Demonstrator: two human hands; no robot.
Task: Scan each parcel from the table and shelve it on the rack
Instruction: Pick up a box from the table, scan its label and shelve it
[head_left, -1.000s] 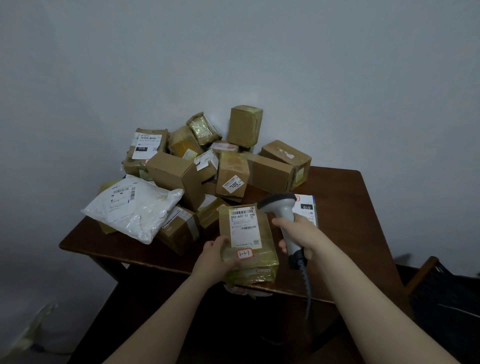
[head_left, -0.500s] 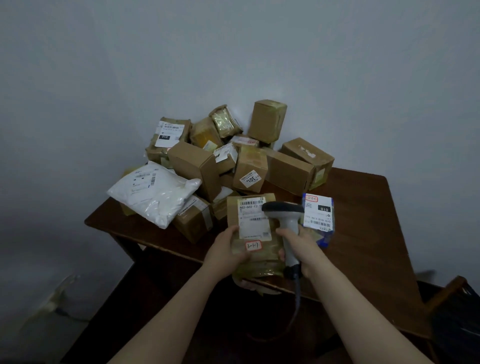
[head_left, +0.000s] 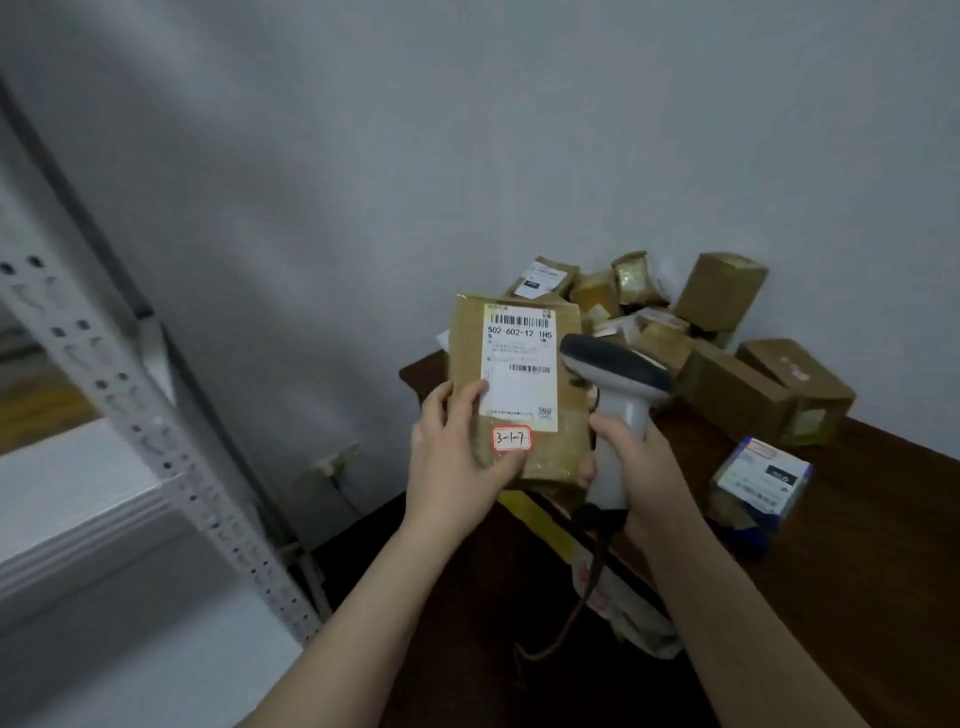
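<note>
Raised off the worktop (head_left: 857, 545) since a moment ago, the parcel (head_left: 519, 374) marked 3-1-7 is gripped by the left hand (head_left: 457, 467), while the right hand (head_left: 644, 467) clasps the scanner (head_left: 613, 369) just beside it, rack (head_left: 130, 405) at left.

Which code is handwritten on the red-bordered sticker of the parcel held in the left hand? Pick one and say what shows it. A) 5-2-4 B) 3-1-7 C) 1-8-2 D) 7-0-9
B: the red-bordered sticker low on the parcel, just above the thumb of the left hand, reads 3-1-7.
</note>
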